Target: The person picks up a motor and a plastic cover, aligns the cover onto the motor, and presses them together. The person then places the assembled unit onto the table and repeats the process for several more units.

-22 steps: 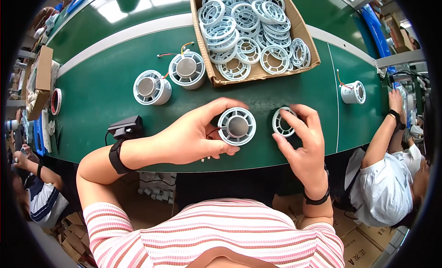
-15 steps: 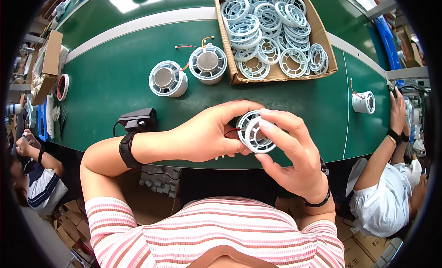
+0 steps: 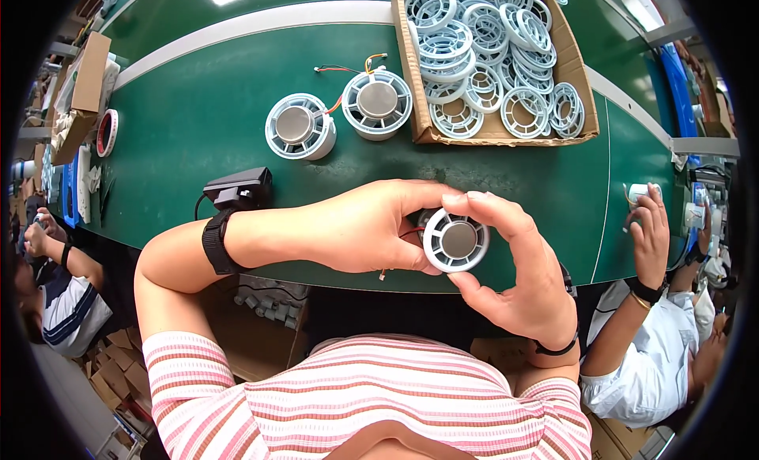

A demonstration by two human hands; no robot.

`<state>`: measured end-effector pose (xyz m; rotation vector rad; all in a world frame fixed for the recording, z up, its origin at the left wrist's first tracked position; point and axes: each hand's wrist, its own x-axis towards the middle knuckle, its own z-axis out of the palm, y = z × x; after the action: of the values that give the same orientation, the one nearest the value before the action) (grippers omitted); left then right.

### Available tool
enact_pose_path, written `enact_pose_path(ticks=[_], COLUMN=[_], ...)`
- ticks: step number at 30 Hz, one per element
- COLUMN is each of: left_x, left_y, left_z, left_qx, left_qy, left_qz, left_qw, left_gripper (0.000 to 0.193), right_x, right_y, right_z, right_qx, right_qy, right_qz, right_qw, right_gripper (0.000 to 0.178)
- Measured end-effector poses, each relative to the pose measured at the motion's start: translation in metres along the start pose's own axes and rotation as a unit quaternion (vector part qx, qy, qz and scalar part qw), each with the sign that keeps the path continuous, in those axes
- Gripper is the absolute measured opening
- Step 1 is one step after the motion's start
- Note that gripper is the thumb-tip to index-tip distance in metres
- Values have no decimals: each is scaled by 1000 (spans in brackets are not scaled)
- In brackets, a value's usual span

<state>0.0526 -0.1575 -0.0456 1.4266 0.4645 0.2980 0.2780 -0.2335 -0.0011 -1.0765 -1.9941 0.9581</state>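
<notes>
Above the near edge of the bench, my left hand [image 3: 379, 227] is closed around a white cylindrical unit with a round grey metal centre and thin wires, its body mostly hidden by the fingers. A pale spoked ring [image 3: 431, 245] faces up at its end, with the grey metal disc [image 3: 458, 240] showing through the middle. My right hand [image 3: 522, 274] pinches that ring's rim between the thumb below and the fingers above. Farther off stand two similar units, the left unit [image 3: 295, 126] and the right unit [image 3: 376, 101], upright with coloured wires.
An open cardboard box [image 3: 506, 142] full of loose pale rings stands at the back right. A black device [image 3: 239, 189] with a cable lies beside my left forearm. At the right, a co-worker's hand [image 3: 650, 234] touches a white cylinder [image 3: 639, 193]. A tape roll [image 3: 107, 133] is far left.
The ring has gone from tilted and offset to lining up around the metal disc, with my right fingers still on its rim. The co-worker's hand at right has reached the white cylinder.
</notes>
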Motion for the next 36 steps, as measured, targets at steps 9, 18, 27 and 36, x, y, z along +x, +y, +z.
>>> enact_pose_path(ticks=[9,18,27,36], left_x=[0,1,-13,-15], left_y=[27,32,27,33], left_z=[-16,-17,8,-15], left_qx=[-164,-230,88,619], left_qy=[-97,-60,75,291], left_qz=[-162,-207,9,236], left_qw=[968,949,993,690], left_gripper=[70,72,57,57], right_x=[3,3,-7,-47], right_y=[1,4,-13,31], right_z=[-6,-5,12,-71], right_qx=[13,7,-257,-437], right_qy=[-13,-16,42,173], right_qz=[12,0,-1,138], right_qw=[1000,1000,965,872], right_gripper=[68,69,67,53])
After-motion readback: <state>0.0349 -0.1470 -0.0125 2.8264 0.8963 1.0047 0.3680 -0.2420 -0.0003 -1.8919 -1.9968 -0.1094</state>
